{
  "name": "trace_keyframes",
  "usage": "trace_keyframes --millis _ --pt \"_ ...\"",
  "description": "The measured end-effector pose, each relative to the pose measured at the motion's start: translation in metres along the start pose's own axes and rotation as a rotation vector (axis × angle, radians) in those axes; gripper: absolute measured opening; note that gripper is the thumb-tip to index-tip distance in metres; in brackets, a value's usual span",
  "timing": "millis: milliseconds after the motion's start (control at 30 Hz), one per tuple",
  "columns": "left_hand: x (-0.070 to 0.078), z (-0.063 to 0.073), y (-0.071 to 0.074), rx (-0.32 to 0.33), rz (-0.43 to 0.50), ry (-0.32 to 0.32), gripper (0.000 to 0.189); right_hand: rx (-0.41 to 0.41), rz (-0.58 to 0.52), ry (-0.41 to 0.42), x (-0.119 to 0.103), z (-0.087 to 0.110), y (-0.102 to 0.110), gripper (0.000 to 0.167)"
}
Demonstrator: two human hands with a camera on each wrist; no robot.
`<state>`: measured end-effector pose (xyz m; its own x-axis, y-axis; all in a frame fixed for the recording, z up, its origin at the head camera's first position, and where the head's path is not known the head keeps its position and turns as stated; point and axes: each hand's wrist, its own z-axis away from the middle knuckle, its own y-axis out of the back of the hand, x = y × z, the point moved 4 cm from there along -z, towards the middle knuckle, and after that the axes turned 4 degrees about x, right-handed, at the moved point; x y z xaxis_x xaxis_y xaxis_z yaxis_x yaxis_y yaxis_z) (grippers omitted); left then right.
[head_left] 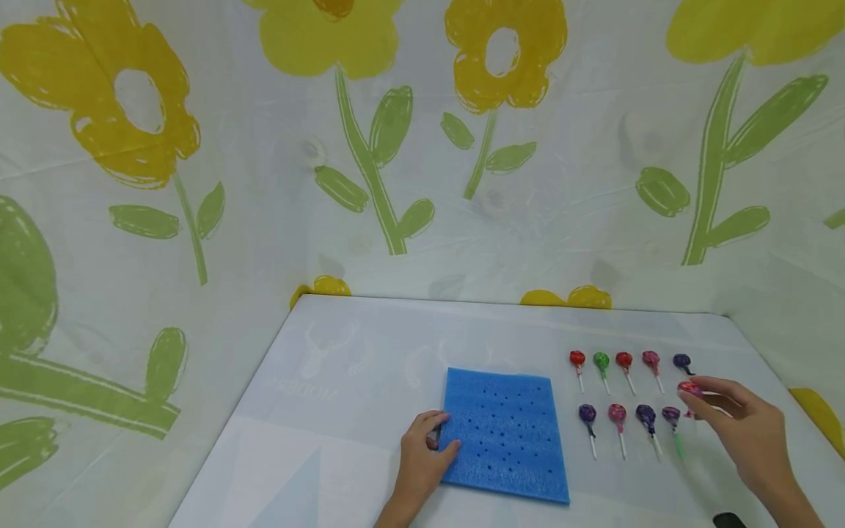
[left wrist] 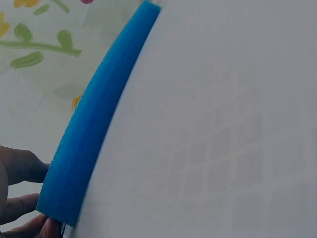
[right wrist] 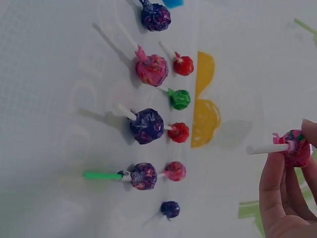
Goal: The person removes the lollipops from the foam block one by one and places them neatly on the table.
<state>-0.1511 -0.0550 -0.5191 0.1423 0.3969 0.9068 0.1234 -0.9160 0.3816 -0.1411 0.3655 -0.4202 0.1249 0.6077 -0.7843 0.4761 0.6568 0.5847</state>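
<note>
My left hand (head_left: 422,455) grips the left edge of a blue foam board (head_left: 502,433) dotted with small holes, thumb on its top face. In the left wrist view the foam board (left wrist: 99,119) shows edge-on, with fingers (left wrist: 22,166) at its lower end. My right hand (head_left: 749,425) pinches a pink-wrapped lollipop (right wrist: 297,148) by its round head; its white stick points left in the right wrist view. Just beside this hand lie a purple lollipop (head_left: 682,361) and a purple one with a green stick (head_left: 671,416).
Two rows of lollipops lie right of the board: red (head_left: 577,358), green (head_left: 601,361) and pink (head_left: 650,358) ones behind, purple (head_left: 587,414) and pink (head_left: 617,414) ones in front. A dark object (head_left: 729,520) shows at the white table's (head_left: 343,381) near edge. Flower-print cloth (head_left: 264,220) surrounds the table.
</note>
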Motion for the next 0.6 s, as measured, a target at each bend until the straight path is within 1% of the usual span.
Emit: trace_keyframes --millis 100,200,300,433,600 --pt "0.0 0.0 0.0 0.004 -0.001 -0.006 0.041 0.009 0.039 -0.036 0.005 -0.004 0.002 0.044" --pt "0.0 0.0 0.0 0.006 -0.004 -0.01 0.041 0.002 0.048 -0.076 0.011 -0.007 0.005 0.046" --pt "0.0 -0.001 0.0 0.005 -0.006 -0.005 0.041 -0.011 0.042 -0.102 0.018 -0.009 0.007 0.047" --pt "0.0 -0.002 0.0 0.003 -0.003 0.001 0.041 -0.037 0.06 -0.132 0.027 -0.012 0.009 0.049" --pt "-0.001 -0.001 -0.001 -0.003 -0.007 0.013 0.042 -0.061 0.079 -0.187 0.039 -0.017 0.01 0.05"
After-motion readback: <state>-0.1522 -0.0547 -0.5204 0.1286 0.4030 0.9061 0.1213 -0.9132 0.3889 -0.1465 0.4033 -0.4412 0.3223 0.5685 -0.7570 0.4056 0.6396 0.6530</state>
